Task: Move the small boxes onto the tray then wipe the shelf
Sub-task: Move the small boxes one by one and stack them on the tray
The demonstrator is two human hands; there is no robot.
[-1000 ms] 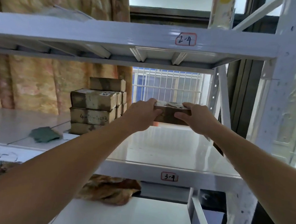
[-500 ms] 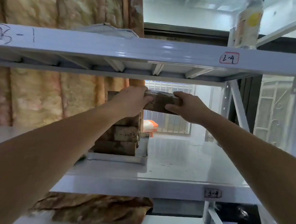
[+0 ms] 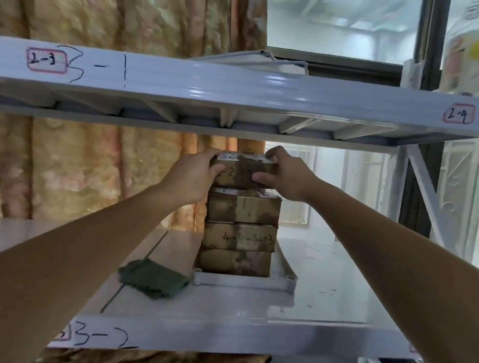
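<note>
Left hand: the left hand [image 3: 196, 174] grips the top box [image 3: 243, 171] at its 9 o'clock end, fingers curled over the top edge, thumb pressed on the front face.
Right hand: the right hand [image 3: 287, 175] clamps the same box at its 3 o'clock end, fingers on top, thumb on the front.
Boxes: four small brown boxes are visible in one stack; the held one sits on or just above the three boxes [image 3: 239, 231] beneath; contact cannot be told.
Tray: one white tray [image 3: 243, 282] under the stack, resting on the shelf [image 3: 323, 303].
Cloth: one dark green cloth [image 3: 152, 279] lies on the shelf at the tray's 8 o'clock, just beside it.
Surroundings: the upper shelf beam [image 3: 241, 89] runs close above the hands; a patterned curtain [image 3: 73, 165] hangs behind.
</note>
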